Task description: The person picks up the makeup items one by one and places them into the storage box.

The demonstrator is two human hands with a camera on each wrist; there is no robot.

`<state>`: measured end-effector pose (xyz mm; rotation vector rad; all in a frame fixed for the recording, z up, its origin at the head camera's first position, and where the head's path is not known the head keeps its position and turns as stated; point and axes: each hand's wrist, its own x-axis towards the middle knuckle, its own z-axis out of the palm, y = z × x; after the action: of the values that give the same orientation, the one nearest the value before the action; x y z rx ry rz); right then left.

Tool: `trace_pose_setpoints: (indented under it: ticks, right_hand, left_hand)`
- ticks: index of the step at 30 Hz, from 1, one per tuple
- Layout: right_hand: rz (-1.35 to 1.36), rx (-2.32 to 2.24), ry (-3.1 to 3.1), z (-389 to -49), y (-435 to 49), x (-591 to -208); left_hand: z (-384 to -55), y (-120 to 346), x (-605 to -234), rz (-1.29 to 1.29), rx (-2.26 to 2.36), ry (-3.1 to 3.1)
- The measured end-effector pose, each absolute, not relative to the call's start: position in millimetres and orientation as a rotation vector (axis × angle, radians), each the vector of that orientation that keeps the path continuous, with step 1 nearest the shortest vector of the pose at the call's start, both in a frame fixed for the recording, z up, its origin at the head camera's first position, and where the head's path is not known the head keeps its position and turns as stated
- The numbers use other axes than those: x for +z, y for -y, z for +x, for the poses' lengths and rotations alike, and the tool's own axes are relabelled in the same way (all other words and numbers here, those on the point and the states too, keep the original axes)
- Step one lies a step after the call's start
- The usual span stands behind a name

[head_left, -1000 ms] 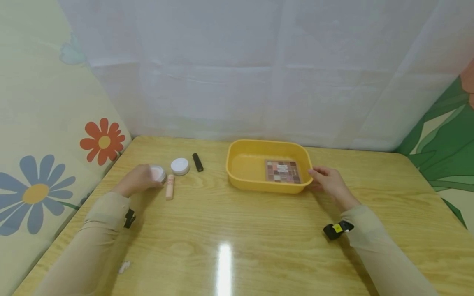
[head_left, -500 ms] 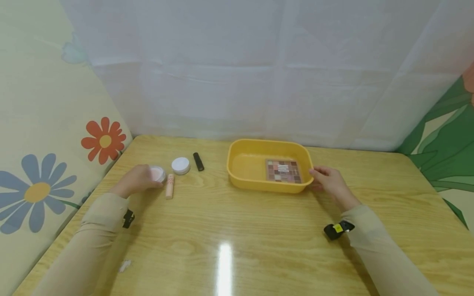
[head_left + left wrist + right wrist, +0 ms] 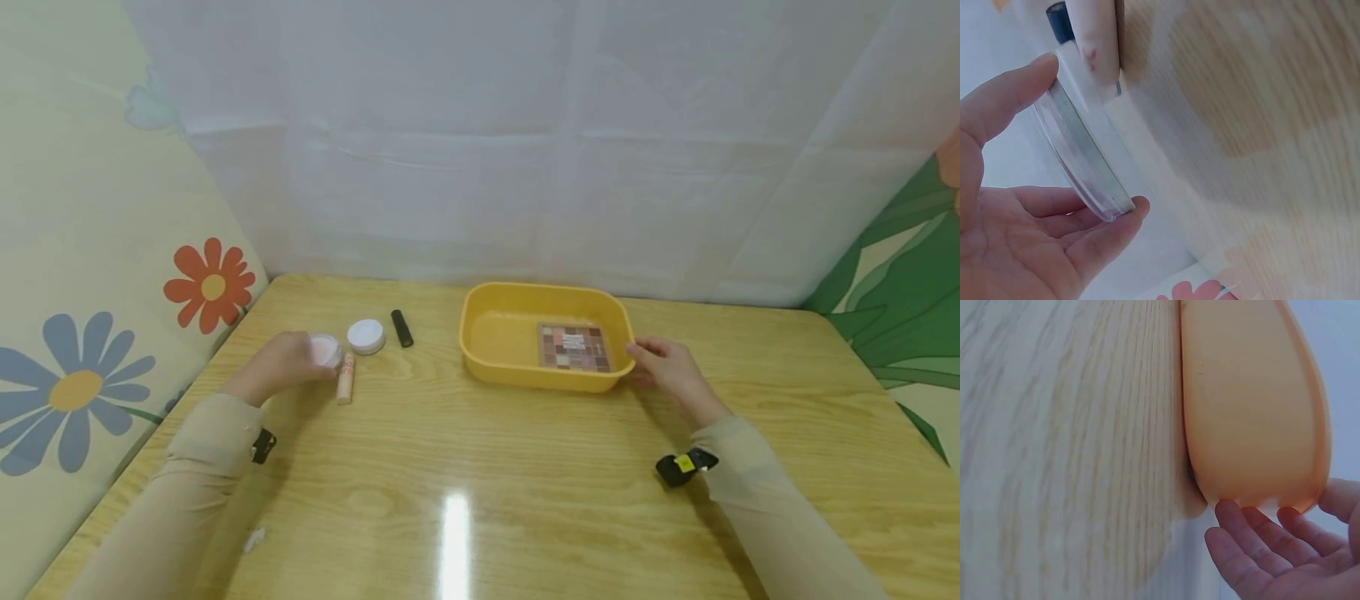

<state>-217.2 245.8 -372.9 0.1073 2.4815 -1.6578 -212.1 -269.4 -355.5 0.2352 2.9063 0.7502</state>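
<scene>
My left hand point(image 3: 283, 362) holds a round powder compact point(image 3: 1088, 153) by its edges, thumb on one side and fingers on the other. Its rim is clear, and its face looks pale pink in the head view. Just beside it lies a peach tube point(image 3: 346, 379) with red print. A white round jar point(image 3: 366, 336) and a short black stick point(image 3: 402, 328) lie a little farther back. My right hand point(image 3: 671, 372) holds the right end of a yellow plastic basin point(image 3: 498, 377), thumb at the rim and fingertips against the outer wall point(image 3: 1250, 425). Inside lies an eyeshadow palette point(image 3: 576, 348).
The wooden table point(image 3: 420, 467) reaches back to a white cloth point(image 3: 480, 150). A flower-printed panel point(image 3: 75, 250) borders the left side. A small white scrap point(image 3: 254, 539) lies near my left forearm.
My left hand has shifted slightly to the right with the compact, closer to the peach tube. My right hand and the basin stay in place.
</scene>
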Motion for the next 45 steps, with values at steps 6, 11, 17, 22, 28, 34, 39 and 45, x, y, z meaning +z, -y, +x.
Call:
trace_pose_setpoints:
  ticks: [6, 11, 17, 22, 28, 34, 39, 45]
  right_hand:
    - [0.119, -1.654, -2.478, -216.6, -245.1, -372.7]
    - [0.122, -1.637, -2.488, -217.0, -245.1, -372.6]
    - [0.113, -1.645, -2.485, -217.0, -245.9, -373.3]
    - [0.114, -1.633, -2.494, -217.3, -246.1, -373.8]
    - [0.105, -1.629, -2.5, -217.4, -246.3, -373.6]
    - [0.116, -1.626, -2.488, -217.0, -246.3, -372.6]
    - [0.117, -1.621, -2.491, -216.8, -245.9, -372.4]
    - [0.109, -1.652, -2.478, -216.7, -246.4, -373.4]
  left_hand:
    - [-209.9, 262.8, -357.8, 0.269, 0.774, -2.904]
    - [-207.8, 257.8, -357.1, 0.333, 0.841, -2.908]
    - [-205.1, 249.8, -353.0, 0.338, 0.884, -2.863]
    - [-205.8, 245.7, -353.5, 0.371, 0.879, -2.864]
    - [-204.6, 241.0, -351.9, 0.356, 0.865, -2.851]
    - [-203.4, 235.0, -350.8, 0.378, 0.905, -2.849]
    - [-202.8, 230.2, -350.2, 0.378, 0.901, -2.841]
    - [-202.0, 226.1, -349.1, 0.344, 0.878, -2.829]
